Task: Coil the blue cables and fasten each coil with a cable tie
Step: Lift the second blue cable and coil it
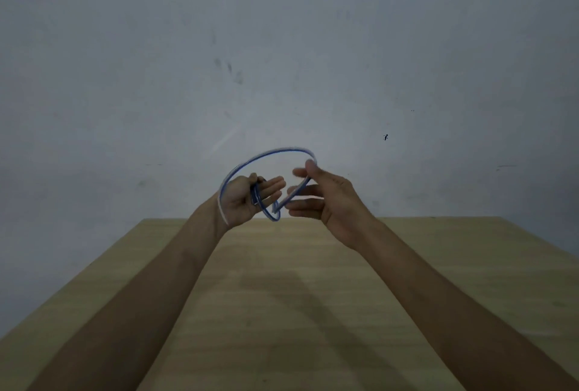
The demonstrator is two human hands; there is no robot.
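I have one head-worn wide view, looking forward and slightly down along the wooden table to the grey wall.

1. Light wooden table fills the bottom half; faint grain runs across it; far edge is a straight line under the wall
2. Wall is plain grey-white and pretty dim; takes up the whole top half
3. Few dark smudges up left of centre; one tiny black speck lower right
4. Soft shadow mid-tabletop
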